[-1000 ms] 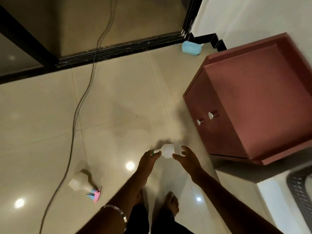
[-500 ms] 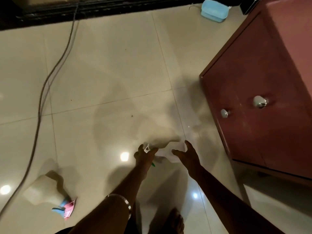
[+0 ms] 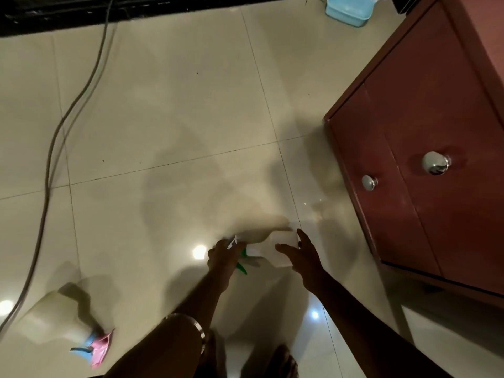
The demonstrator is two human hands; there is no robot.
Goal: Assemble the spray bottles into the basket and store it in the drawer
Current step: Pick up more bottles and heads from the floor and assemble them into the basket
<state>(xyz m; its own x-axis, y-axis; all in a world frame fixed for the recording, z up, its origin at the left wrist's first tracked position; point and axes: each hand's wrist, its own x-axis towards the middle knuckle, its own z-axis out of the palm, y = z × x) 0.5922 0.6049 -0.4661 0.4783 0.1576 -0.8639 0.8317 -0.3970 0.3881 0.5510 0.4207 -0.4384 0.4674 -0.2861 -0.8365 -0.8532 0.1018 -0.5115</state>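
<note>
Low over the tiled floor, near the bottom middle of the view, two bare hands reach down to a white spray bottle lying on its side. The left hand grasps the bottle's head end, where a green trigger pokes out just below the fingers. The right hand has its fingers spread against the bottle's pale body; motion blur makes it impossible to tell whether it grips the bottle or only touches it. A metal bangle circles the left forearm. Bare feet show at the bottom edge between the arms.

Well apart to the left, a second white spray bottle lies on the floor, its pink and blue spray head pointing toward the lower right. A grey cable runs along the floor on the far left, up toward a dark door track at the top. A dark red cabinet stands to the right of the hands, with two round metal knobs on its front, which is closed. A light blue container sits on the floor at the top edge, beside the cabinet's far corner.
</note>
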